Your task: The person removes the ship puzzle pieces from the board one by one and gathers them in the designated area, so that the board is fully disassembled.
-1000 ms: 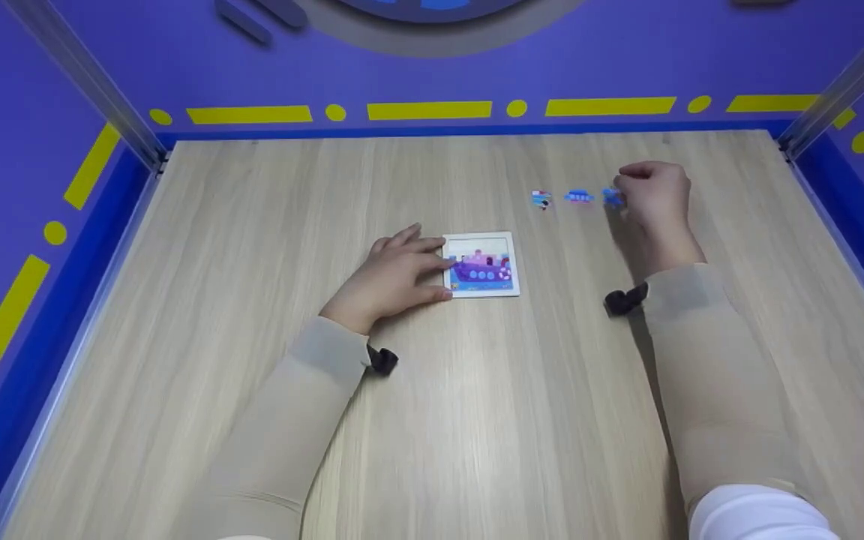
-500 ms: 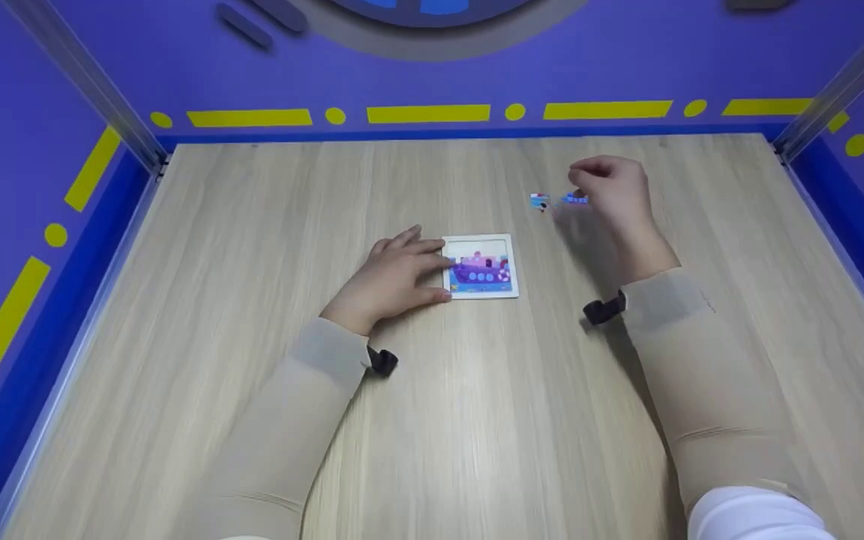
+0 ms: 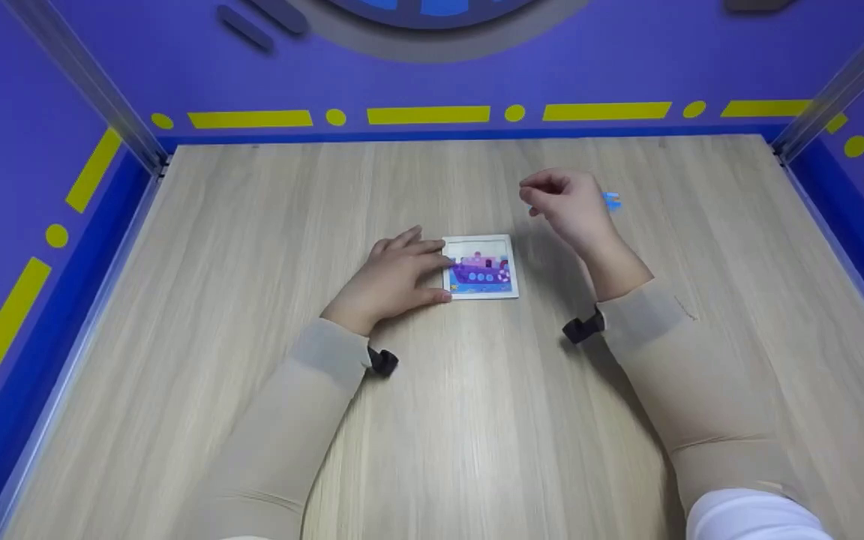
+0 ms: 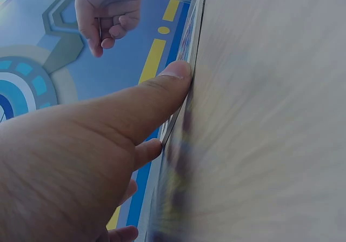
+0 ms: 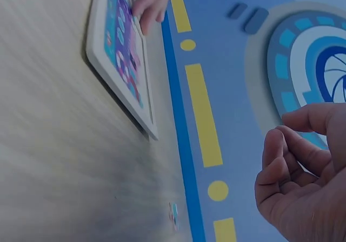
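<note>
A small white-framed jigsaw puzzle [image 3: 514,274] lies flat on the table, with a purple ship picture [image 3: 481,276] inside it. My left hand [image 3: 391,281] rests at its left side, fingertips and thumb on the frame's edge and fingers fairly straight. Behind the puzzle and to its right, my right hand [image 3: 571,214] hovers with fingers curled in and thumb near the index finger. No piece shows between its fingers in the right wrist view. A light-blue puzzle piece [image 3: 612,200] peeks out beside this hand; the other loose pieces are mostly hidden under it in the head view.
Under both hands is a wood-grain table [image 3: 252,300]. Blue-purple panels with yellow marks [image 3: 428,114] stand along its back and sides. In the right wrist view, a loose puzzle piece [image 5: 173,216] lies on the table beyond the puzzle.
My right hand has moved left over the row of loose pieces, from the rightmost to the leftmost. The rightmost piece shows again behind it. My left hand and the puzzle have stayed put.
</note>
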`<state>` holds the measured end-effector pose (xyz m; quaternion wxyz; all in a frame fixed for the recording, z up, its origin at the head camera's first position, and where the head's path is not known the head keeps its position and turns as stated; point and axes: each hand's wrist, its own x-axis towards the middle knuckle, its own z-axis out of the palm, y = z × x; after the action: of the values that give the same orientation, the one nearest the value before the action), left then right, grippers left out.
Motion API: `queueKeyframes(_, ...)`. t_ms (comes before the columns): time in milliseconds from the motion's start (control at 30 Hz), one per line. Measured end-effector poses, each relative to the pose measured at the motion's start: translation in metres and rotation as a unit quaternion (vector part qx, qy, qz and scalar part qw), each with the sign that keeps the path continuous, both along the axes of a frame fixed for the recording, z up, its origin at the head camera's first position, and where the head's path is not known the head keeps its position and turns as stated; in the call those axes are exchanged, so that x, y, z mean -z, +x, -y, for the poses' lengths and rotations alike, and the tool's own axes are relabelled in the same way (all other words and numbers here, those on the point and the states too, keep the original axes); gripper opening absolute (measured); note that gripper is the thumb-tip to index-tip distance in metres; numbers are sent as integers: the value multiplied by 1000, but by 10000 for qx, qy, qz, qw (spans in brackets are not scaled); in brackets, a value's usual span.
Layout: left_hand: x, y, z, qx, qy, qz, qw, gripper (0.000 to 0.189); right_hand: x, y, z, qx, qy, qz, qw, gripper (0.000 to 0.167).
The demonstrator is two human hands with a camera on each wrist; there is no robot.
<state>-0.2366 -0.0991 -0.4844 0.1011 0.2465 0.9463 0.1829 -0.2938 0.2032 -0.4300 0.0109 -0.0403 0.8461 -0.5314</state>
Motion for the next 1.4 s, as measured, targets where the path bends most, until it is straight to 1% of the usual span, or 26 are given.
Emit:
queueKeyframes(200,0,0,0,-20,27,-19,10000,61,9,5,15,-332,97,139,9993,30)
queueKeyframes(267,0,0,0,-13,36,-19,10000,61,13,7,21,-450,204,208,9986,30)
queueKeyframes(433,1,1,0,21,78,-53,10000,61,23,11,34,-760,418,371,9955,31)
queueKeyframes(667,2,1,0,-12,82,-57,9999,61,31,16,42,-1149,520,509,9907,33)
queueKeyframes(833,3,0,0,-91,120,6,9999,66,37,17,43,-1460,974,567,9828,35)
queueKeyframes(1000,2,-1,0,-136,118,28,9998,76,40,17,43,-1753,1342,493,9741,35)
queueKeyframes(1233,1,-2,0,-141,122,2,9998,78,43,18,45,-2093,1564,505,9640,35)
queueKeyframes(1400,0,-2,0,-103,153,-19,9998,75,47,20,46,-2236,1767,291,9581,34)
